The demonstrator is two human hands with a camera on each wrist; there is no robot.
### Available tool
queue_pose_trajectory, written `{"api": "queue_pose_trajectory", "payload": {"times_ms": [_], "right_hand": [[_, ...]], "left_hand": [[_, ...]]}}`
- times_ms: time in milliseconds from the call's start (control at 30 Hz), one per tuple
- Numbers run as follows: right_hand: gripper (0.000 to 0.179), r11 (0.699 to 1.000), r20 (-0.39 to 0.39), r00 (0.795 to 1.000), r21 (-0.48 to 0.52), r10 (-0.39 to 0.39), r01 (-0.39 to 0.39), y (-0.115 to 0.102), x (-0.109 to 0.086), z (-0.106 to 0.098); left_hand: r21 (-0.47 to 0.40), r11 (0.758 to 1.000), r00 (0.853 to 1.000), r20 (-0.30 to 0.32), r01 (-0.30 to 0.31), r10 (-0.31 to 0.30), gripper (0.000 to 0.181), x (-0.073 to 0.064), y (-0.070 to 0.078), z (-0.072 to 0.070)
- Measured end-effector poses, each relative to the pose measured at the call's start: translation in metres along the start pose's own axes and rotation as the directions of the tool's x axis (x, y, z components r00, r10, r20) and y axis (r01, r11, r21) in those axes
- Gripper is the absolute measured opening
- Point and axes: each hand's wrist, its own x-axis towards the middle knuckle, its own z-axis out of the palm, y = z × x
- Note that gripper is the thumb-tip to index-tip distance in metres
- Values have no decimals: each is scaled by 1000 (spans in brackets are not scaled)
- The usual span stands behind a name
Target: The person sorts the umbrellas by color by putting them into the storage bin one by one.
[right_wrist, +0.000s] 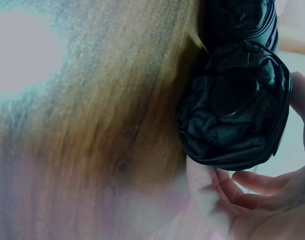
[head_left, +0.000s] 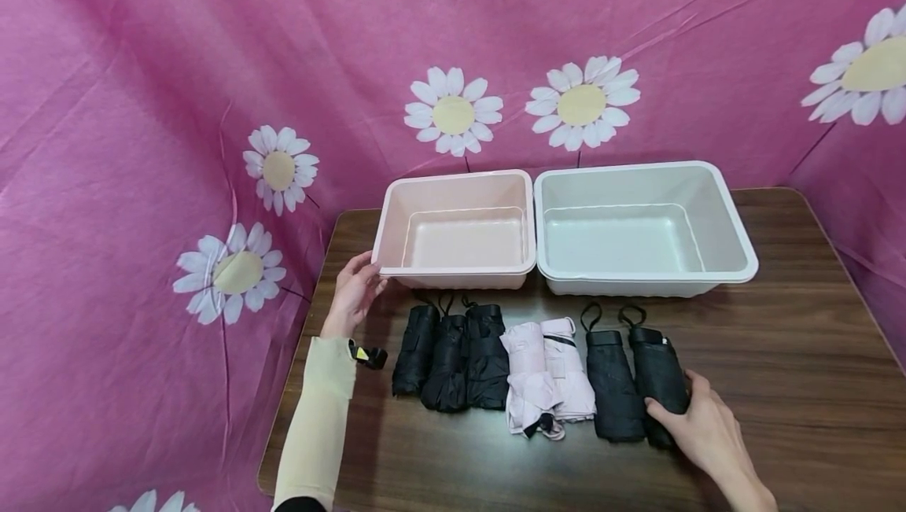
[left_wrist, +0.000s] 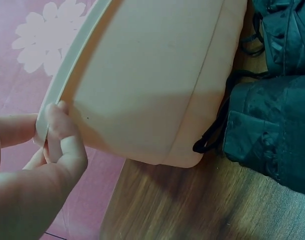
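My left hand (head_left: 356, 292) pinches the rim of the pink plastic bin (head_left: 463, 270) at its near left corner. In the left wrist view, thumb and fingers (left_wrist: 67, 145) hold that rim from both sides. At the right end of a row of folded umbrellas, my right hand (head_left: 708, 429) grips a black umbrella (head_left: 658, 374), thumb on one side and fingers on the other. The right wrist view shows that umbrella's round end (right_wrist: 235, 105) between thumb and fingers. Another black umbrella (head_left: 612, 386) lies against its left side.
Two pale pink folded umbrellas (head_left: 527, 370) lie mid-row, with three black umbrellas (head_left: 487, 355) to their left. A larger white bin (head_left: 644, 276) stands beside the pink one at the back of the wooden table (head_left: 800, 323). A pink daisy-print cloth (head_left: 340, 40) hangs behind.
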Motion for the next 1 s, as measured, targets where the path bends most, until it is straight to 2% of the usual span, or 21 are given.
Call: {"api": "queue_pose_trajectory", "payload": {"times_ms": [233,367,500,633,1000], "right_hand": [[96,999,-23,1000,36,9,-8,2,0,-4],[92,999,-86,996,54,1,4,0,-4,-6],[86,996,-192,981,74,-30,45,-3,-10,-10],[82,992,-267,963,101,-39,69,-6,-16,-17],[75,963,-391,920,232,-37,138,-21,-27,-38]], "left_hand": [[37,999,999,-32,-36,37,26,-1,0,4],[30,999,998,-43,-43,44,27,-1,-1,4],[17,999,998,-47,-51,52,27,0,-1,4],[20,998,997,-49,-54,55,27,-1,-1,5],[35,998,998,-46,-51,53,29,-3,0,4]]}}
